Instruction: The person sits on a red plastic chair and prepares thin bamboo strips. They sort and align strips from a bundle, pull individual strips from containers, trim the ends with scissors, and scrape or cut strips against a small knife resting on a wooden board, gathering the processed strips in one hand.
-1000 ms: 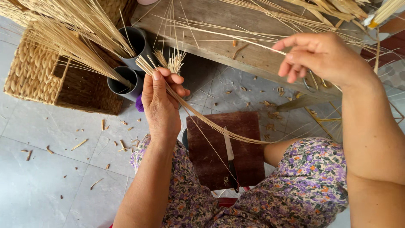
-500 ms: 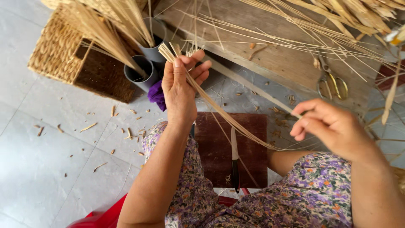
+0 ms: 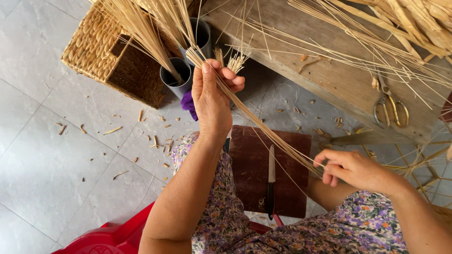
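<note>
Grey tiled floor [image 3: 56,155] strewn with straw bits. The left hand [image 3: 212,96] grips a bundle of straw strips [image 3: 263,129], fingers closed around its upper end; the right hand [image 3: 351,168] pinches the lower end above a brown board [image 3: 252,174] bearing a knife [image 3: 271,186].

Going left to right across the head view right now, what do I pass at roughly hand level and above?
Woven basket → grey tube holder → left hand gripping the straw bundle → knife on the dark board → right hand → scissors on the wooden plank.
</note>
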`<state>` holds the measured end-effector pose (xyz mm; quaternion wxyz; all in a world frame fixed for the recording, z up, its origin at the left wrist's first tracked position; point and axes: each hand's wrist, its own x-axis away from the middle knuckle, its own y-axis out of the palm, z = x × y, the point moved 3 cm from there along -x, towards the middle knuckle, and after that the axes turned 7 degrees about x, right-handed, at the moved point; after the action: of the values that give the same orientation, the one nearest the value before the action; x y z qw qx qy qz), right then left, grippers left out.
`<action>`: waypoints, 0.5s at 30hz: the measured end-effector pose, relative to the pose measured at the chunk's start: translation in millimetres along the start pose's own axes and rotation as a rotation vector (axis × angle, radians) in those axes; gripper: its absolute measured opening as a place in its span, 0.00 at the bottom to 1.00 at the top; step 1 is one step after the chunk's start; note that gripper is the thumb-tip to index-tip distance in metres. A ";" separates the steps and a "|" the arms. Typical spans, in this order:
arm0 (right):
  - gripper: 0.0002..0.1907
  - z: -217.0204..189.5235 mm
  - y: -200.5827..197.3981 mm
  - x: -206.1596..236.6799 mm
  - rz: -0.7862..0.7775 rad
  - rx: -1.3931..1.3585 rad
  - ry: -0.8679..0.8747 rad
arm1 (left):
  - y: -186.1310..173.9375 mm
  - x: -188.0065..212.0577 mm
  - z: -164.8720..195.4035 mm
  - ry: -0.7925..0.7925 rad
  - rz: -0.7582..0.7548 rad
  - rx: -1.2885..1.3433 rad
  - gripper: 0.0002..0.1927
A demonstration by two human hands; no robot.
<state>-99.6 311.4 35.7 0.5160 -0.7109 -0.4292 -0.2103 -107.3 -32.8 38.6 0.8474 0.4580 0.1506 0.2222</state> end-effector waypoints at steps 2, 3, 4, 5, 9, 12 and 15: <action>0.14 5.0 1.0 -2.4 -0.048 0.018 -0.010 | -0.7 -0.5 2.9 0.015 0.009 -0.007 0.14; 0.14 7.6 0.7 -3.4 -0.062 0.009 -0.023 | -1.0 -1.3 4.5 0.023 0.012 -0.009 0.14; 0.14 10.1 -0.1 -4.5 -0.076 0.001 -0.036 | -1.1 -1.8 6.1 0.028 0.010 -0.014 0.14; 0.14 12.8 -0.7 -5.4 -0.084 -0.006 -0.042 | -1.3 -1.7 7.9 0.032 0.009 -0.020 0.14; 0.14 21.5 -0.7 -8.4 -0.124 -0.009 -0.016 | -0.7 -2.1 12.8 0.053 -0.009 -0.033 0.15; 0.14 25.5 0.7 -9.0 -0.145 0.000 0.032 | -0.4 -1.5 14.4 0.055 -0.010 -0.061 0.15; 0.15 27.3 1.4 -9.3 -0.160 0.008 0.053 | -0.1 0.0 15.0 0.049 -0.008 -0.073 0.15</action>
<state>-107.5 332.6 17.7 0.5113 -0.6664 -0.4718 -0.2681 -100.4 -43.5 46.5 0.8606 0.4205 0.1648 0.2354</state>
